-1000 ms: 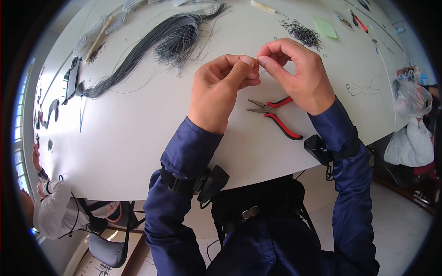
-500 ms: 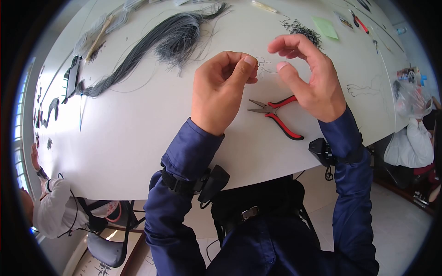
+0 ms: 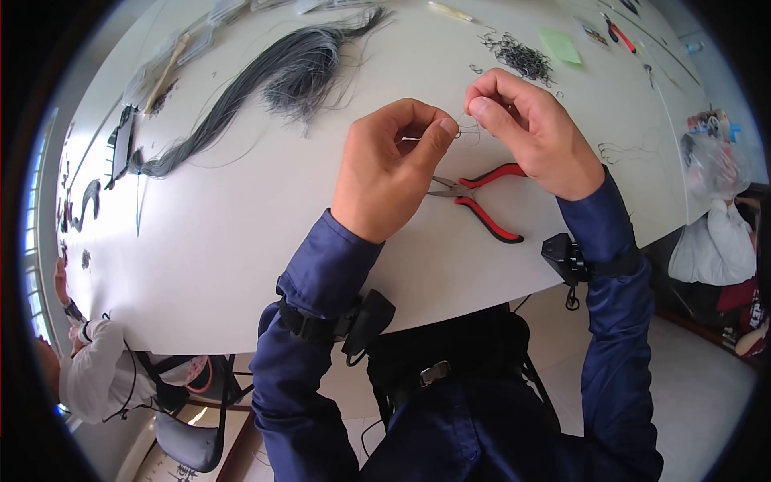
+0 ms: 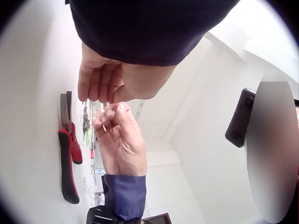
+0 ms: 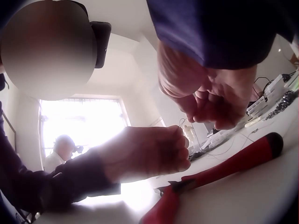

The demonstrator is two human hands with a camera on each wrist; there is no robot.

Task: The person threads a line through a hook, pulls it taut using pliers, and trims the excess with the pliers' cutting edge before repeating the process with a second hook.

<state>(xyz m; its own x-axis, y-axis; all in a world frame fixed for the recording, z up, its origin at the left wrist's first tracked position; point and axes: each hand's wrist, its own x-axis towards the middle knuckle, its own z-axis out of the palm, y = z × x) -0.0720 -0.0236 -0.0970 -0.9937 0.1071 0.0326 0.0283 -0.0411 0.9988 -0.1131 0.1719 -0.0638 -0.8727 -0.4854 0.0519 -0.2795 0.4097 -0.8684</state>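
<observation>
In the head view my left hand (image 3: 389, 165) pinches a small dark fish hook (image 3: 458, 135) between thumb and index finger, mostly hidden by the fingertips. Thin fishing line (image 3: 471, 138) loops out from it towards the right. Just right of it, my right hand (image 3: 538, 132) pinches the line between thumb and forefinger, the other fingers curled. Both hands are held over the table, fingertips a short gap apart. Below them lie red-and-black pliers (image 3: 486, 215), jaws pointing left; the right wrist view shows their handle (image 5: 233, 161) close under the hands.
A long bundle of grey line (image 3: 241, 96) lies at the back left. Behind the right hand are a pile of dark hooks (image 3: 520, 58) and a green paper (image 3: 560, 46). Several lined hooks (image 3: 626, 150) lie to the right. Another person (image 3: 100, 369) sits at the left.
The right hand drew away from the left with its fingers spread, then came back and now pinches the line. The left hand keeps its pinch, slightly lower and further right.
</observation>
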